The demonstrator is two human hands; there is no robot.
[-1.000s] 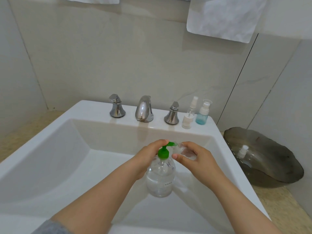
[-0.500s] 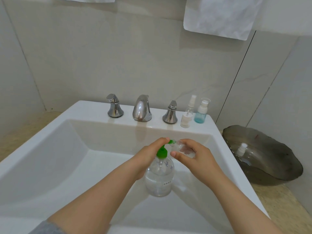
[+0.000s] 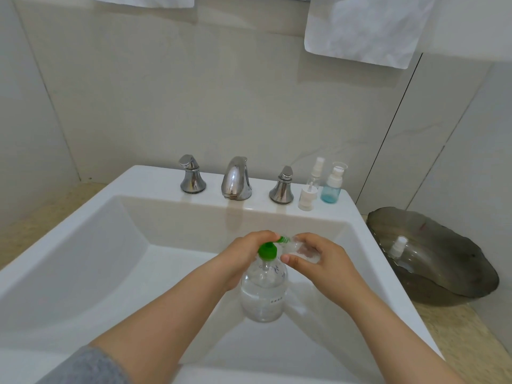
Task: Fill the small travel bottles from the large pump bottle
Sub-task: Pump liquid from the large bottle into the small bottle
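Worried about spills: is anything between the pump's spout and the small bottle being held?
Nothing visible: the spout sits right at the small bottle held by the right hand; the left hand grips the pump head.

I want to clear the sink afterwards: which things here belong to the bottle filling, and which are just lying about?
Job: pump bottle, small clear bottle in the right hand, blue travel bottle, clear spray bottle.
Lying about: faucet, towel, dark dish.

Pump bottle (image 3: 263, 295) clear, green pump head (image 3: 267, 250), small white label (image 3: 277, 300). Small bottle (image 3: 303, 249) clear. Sink (image 3: 83, 245) white, faucet (image 3: 236, 180) chrome. Back right corner of sink: travel bottle (image 3: 330, 189) w/ blue liquid, white top. Bowl (image 3: 443, 273) smoky dark grey. Sleeve (image 3: 88, 367) grey. Counter (image 3: 457, 328) beige, speckled.
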